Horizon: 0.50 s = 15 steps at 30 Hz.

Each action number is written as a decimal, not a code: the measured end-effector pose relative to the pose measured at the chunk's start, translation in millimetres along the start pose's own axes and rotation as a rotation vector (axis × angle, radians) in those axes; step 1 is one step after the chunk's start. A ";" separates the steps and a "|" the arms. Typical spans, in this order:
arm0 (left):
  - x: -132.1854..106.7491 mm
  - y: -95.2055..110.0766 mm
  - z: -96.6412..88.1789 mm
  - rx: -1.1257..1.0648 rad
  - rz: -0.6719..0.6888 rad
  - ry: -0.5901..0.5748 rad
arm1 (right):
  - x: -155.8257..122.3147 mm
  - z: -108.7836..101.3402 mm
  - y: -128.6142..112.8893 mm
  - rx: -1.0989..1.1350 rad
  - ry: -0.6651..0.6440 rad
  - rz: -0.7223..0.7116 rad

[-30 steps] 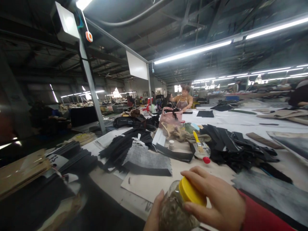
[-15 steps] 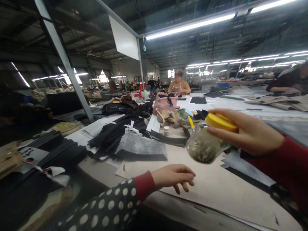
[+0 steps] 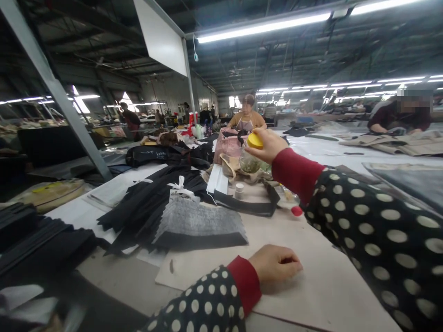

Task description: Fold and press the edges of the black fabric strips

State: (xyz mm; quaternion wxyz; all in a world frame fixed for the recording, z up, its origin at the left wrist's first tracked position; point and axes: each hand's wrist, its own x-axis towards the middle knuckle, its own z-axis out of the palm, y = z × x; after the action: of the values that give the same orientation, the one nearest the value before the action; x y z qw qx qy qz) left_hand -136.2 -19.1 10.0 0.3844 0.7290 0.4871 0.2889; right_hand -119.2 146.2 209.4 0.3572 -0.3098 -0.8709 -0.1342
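Note:
My right hand (image 3: 267, 145) grips a clear jar (image 3: 249, 165) by its yellow lid (image 3: 255, 140). Greenish-brown contents show through its wall. The jar is at the far side of the work area, in front of a pink basket (image 3: 228, 145) and over a crumpled beige cloth (image 3: 226, 166). Whether its base rests on anything, I cannot tell. Low over a pale board (image 3: 308, 286), my left hand (image 3: 277, 265) has its fingers curled in, with nothing visible in them. A grey-and-black fabric piece (image 3: 202, 223) lies beyond it to the left.
A fanned stack of black fabric (image 3: 148, 198) lies to the left. A small white-capped bottle (image 3: 239, 190) stands by a black strip (image 3: 245, 203). Near my right sleeve is a red round thing (image 3: 296, 211). One person (image 3: 247, 115) works opposite, another (image 3: 398, 115) at right.
My right hand has carried the jar away from me and leftward, toward the pink basket. My left hand has shifted slightly right, and its fingers have curled in. The view has turned a little.

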 end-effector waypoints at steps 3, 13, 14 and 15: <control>-0.6 -1.2 -3.1 -0.006 0.052 -0.023 | 9.9 44.1 0.9 -0.017 -0.106 0.041; -0.7 -2.4 -9.1 -0.021 0.016 -0.126 | 3.0 136.9 -2.9 -0.035 -0.412 0.241; -0.2 -2.7 -8.6 -0.032 0.011 -0.124 | 0.2 139.6 -4.5 -0.040 -0.417 0.258; 0.7 -3.3 -7.9 -0.047 0.006 -0.123 | -2.2 140.7 -6.0 -0.045 -0.417 0.271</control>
State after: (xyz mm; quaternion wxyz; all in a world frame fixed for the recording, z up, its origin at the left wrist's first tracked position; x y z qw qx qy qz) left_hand -143.8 -15.4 11.4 0.4295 0.7377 0.4536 0.2561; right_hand -197.6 204.6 108.0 0.1775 -0.4525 -0.8731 -0.0377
